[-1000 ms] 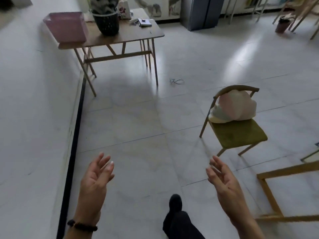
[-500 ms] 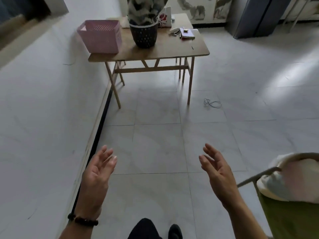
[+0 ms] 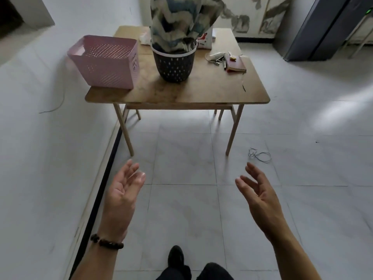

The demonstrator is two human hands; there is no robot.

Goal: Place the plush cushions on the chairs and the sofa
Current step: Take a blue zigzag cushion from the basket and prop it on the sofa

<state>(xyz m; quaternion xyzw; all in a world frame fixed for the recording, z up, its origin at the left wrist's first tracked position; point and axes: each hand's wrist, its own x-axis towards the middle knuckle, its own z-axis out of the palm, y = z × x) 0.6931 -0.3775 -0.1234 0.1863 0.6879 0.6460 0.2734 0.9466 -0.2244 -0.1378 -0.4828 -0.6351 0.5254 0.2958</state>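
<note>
Hands first: left hand [image 3: 123, 194] and right hand [image 3: 260, 196] both held out over the floor tiles [image 3: 181, 209], palms turned inward toward each other, fingers spread and loosely curled, nothing in either, well apart w/ bare floor between them. Beaded bracelet [image 3: 107, 241] on the left wrist; both forearms cut off by the bottom edge. Dark shoe [image 3: 176, 256] and trouser legs poke in at bottom centre, mostly out of frame. Ahead stands a wooden table [image 3: 201, 91] on splayed legs, its far end hidden behind what sits on it. On the tabletop: pink perforated basket [image 3: 107, 61] at the left near edge, inside hard to see into; dark perforated bin [image 3: 174, 64] at centre w/ a patterned plush cushion [image 3: 179, 21] stuffed upright in it, top cut off by the frame, lower part hidden in the bin. Behind the bin a white item w/ red print, mostly hidden. Right side of the table: a book [image 3: 236, 65] w/ small metal bits beside it, too blurred to name. Thin wire loop [image 3: 259, 155] on the floor just right of the near right table leg. Left wall [image 3: 40, 158] runs close alongside, dark baseboard strip at its foot, near the left hand. Open tiles to the right up to a grey cabinet [image 3: 323, 29], cut off at top right. No chair or sofa in view.
</note>
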